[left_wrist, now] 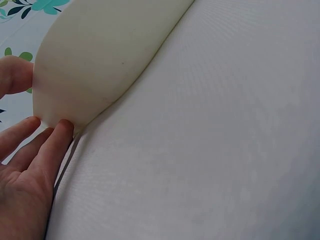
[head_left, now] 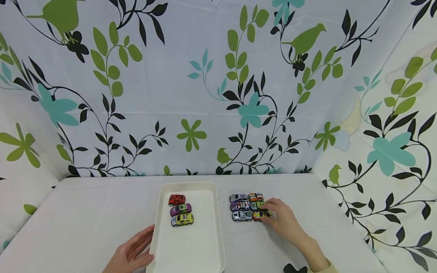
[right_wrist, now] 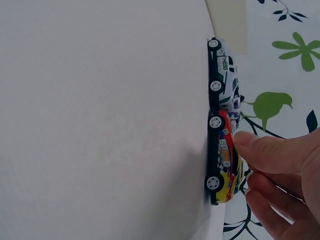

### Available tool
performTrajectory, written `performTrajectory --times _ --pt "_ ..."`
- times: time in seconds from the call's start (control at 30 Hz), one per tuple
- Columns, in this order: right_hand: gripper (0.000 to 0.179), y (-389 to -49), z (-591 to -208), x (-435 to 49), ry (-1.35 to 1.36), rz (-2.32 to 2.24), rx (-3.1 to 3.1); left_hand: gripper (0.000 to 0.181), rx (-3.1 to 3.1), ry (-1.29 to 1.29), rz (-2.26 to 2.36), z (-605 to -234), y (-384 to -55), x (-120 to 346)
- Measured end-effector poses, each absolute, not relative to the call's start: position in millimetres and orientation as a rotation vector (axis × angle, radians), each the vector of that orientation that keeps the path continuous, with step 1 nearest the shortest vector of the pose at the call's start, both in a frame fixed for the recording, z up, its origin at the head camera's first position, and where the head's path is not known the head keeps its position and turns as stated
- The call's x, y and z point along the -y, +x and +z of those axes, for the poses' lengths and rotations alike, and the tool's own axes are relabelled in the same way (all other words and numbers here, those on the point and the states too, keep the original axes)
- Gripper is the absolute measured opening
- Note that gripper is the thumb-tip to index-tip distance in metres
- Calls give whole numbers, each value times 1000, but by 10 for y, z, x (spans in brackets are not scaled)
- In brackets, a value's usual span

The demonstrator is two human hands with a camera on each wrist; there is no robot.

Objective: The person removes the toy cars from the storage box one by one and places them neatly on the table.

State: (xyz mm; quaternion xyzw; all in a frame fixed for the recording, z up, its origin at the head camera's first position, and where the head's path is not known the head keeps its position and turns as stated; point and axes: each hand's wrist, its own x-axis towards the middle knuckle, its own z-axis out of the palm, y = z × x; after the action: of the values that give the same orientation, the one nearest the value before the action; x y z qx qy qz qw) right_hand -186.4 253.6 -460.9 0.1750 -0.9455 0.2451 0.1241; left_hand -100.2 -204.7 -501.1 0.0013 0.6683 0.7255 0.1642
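A cream tray (head_left: 191, 250) holds three toy cars in a column: a red car (head_left: 176, 200), a purple car (head_left: 181, 209) and a yellow car (head_left: 182, 220). My left hand (head_left: 133, 250) rests against the tray's left side, fingers fairly straight and touching its wall (left_wrist: 95, 65). To the right of the tray, several toy cars stand in two columns. My right hand (head_left: 283, 220) pinches the red and yellow car (right_wrist: 222, 155) at the near right of this group, thumb on its near side. Its index fingertip, by the green car (head_left: 256, 206), partly hides both cars.
Beside the held car stands a silver car (head_left: 242, 216); behind are a purple-and-white car (head_left: 239, 206), another silver car (head_left: 238, 198) and an orange car (head_left: 255, 196). A white cloth covers the table (head_left: 85, 212). Leaf-patterned cloth (head_left: 153, 94) hangs behind. A black object (head_left: 295, 269) shows by the right wrist.
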Motion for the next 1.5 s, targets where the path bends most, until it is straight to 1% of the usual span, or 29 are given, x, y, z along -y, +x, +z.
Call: performTrajectory --times 0.37,0.83,1.17,1.5 --pt "27 -1905 -4407 -2171 663 838 2704 82 -1898 10 2076 -4989 -1010 2048" --pt "22 -1973 -4154 -1533 907 872 2599 81 -1889 59 2074 -4966 -993 2067" --pt "21 -2003 -4097 -1091 1013 894 2671 80 -1880 32 2070 -4979 -1000 2066" --pt "20 -2068 -4197 -686 1124 931 2767 81 -1898 51 2066 -4972 -981 2066"
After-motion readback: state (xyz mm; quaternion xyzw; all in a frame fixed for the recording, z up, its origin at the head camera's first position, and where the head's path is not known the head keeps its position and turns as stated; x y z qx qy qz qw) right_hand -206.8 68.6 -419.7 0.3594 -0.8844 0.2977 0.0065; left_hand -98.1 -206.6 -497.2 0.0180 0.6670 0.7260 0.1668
